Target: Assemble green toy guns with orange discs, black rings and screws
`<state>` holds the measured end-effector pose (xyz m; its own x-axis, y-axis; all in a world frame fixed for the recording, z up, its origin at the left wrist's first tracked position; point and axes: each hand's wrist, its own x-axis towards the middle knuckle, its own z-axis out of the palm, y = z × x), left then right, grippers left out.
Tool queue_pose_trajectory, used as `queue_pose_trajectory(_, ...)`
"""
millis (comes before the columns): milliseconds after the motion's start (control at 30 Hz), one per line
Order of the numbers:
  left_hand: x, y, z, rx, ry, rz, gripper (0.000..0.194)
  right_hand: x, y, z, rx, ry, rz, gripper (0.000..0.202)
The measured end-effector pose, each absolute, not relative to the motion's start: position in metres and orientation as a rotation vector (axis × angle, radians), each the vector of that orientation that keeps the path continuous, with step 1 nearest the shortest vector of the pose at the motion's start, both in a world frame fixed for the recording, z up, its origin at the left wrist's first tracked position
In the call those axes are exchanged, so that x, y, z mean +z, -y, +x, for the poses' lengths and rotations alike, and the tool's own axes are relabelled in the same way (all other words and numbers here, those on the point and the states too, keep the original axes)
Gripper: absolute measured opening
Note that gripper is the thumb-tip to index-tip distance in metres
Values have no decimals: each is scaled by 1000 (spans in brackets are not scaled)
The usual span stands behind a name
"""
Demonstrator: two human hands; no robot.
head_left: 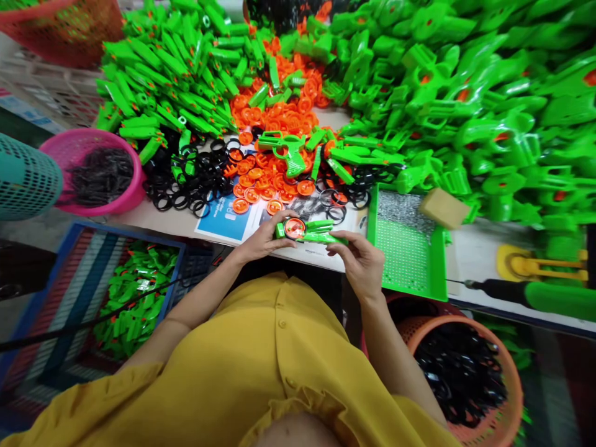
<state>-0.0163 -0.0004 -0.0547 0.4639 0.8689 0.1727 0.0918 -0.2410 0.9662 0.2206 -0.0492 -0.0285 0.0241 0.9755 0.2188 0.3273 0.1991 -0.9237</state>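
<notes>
Pinching opposite ends of a green toy piece (321, 238), a worker's left hand (262, 241) and right hand (365, 264) hold it at the front edge of the table (174, 225), each grip closed on plastic. Light, even pressure, fingertips off the orange disc's face (295, 228), should best protect its seating inside the black ring (304, 231).

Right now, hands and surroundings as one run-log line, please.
left hand: holds green toy piece at orange disc | right hand: pinches opposite end | beyond: loose orange discs, black rings | right: green tray
</notes>
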Motion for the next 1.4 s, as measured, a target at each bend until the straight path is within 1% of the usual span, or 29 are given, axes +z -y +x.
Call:
queue_pose_trajectory(233,-56,1,-15,951,-834,1643,63,-27,48,219,882,1414,-1321,18)
queue_pose_trajectory(467,-51,4,-13,935,-872,1596,63,-26,50,223,812,1485,-1365,19)
queue_pose_trajectory(767,-54,7,-13,900,-845,1591,63,-28,37,238,978,1496,-1299,18)
queue_pose_trajectory(1000,-57,8,-8,953,-833,1558,73,-25,27,243,973,1583,-1248,15)
queue_pose_trajectory(1167,-56,10,-2,1013,-871,1497,55,-21,21,243,955,1650,-1258,17)
queue_pose_trajectory(1400,-51,13,-8,1049,-896,1485,48,-14,16,231,891,1673,-1202,13)
